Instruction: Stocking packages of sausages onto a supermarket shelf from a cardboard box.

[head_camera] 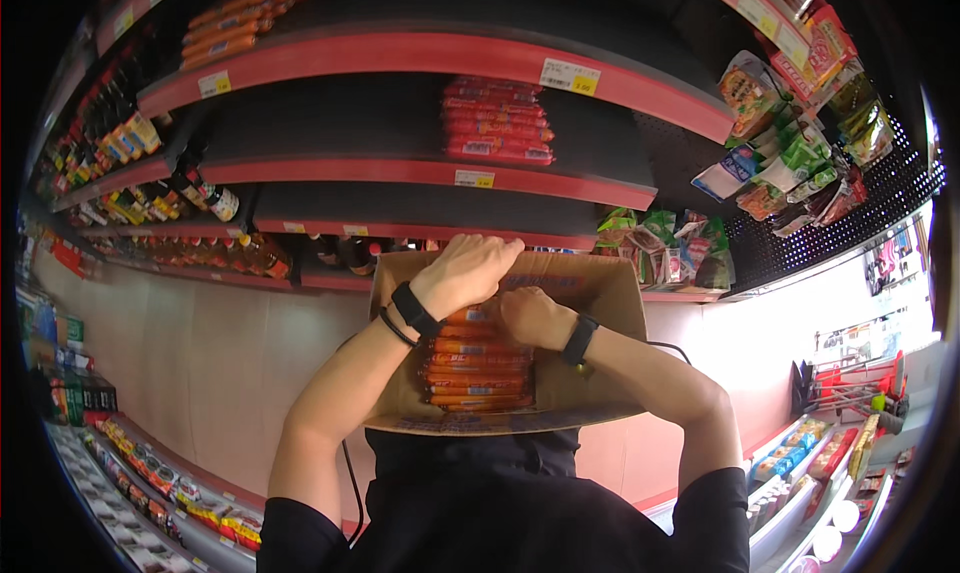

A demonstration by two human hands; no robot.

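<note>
An open cardboard box (600, 385) sits in front of my body, with its flaps apart. Inside it, stacked packs of orange-wrapped sausages (480, 370) fill the left and middle part. My left hand (466, 269) reaches over the far part of the box, its fingers bent and pointing right, above the upper packs. Curled close to the stack's upper right is my right hand (536, 318), lower than the left one. The fingertips of both hands are turned away or covered, so whether either grips a pack cannot be seen.
Red-edged shelves (405, 172) rise beyond the box; one bears a pile of red-wrapped sausage packs (496, 121). Orange packs (225, 29) lie higher up on the left. Sauce bottles (247, 256) line the left shelves. Bagged goods (787, 160) hang on a perforated panel at right.
</note>
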